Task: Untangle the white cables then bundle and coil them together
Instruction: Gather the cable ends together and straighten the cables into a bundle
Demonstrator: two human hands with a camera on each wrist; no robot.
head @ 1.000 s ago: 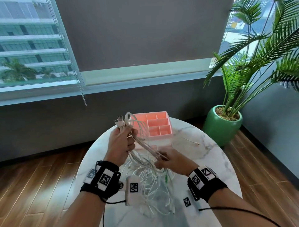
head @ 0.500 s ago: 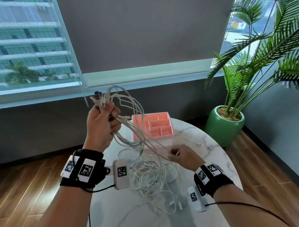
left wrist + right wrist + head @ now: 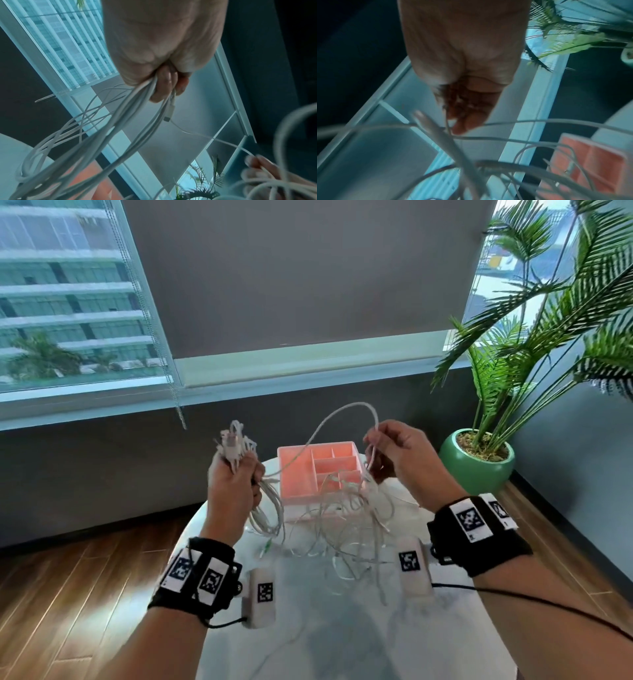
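White cables [image 3: 342, 522] hang tangled just in front of the pink tray [image 3: 318, 470], above the marble counter [image 3: 342, 628]. Head view: left hand [image 3: 233, 487] fists the gathered plug ends; right hand [image 3: 397, 453] pinches one arched strand. Judgement: draw it out slowly (no yanking), or knots tighten. Left wrist view alone shows a connector [image 3: 169, 113] dangling below the grip. Right wrist view: blurred, pinch unclear.

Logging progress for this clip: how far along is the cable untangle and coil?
Early-to-mid. Done: left hand grips a gathered bunch of cable ends. In hand: right hand pinches one cable, lifted in an arc between the hands. Left: the tangle on the marble table remains snarled; nothing is coiled yet.
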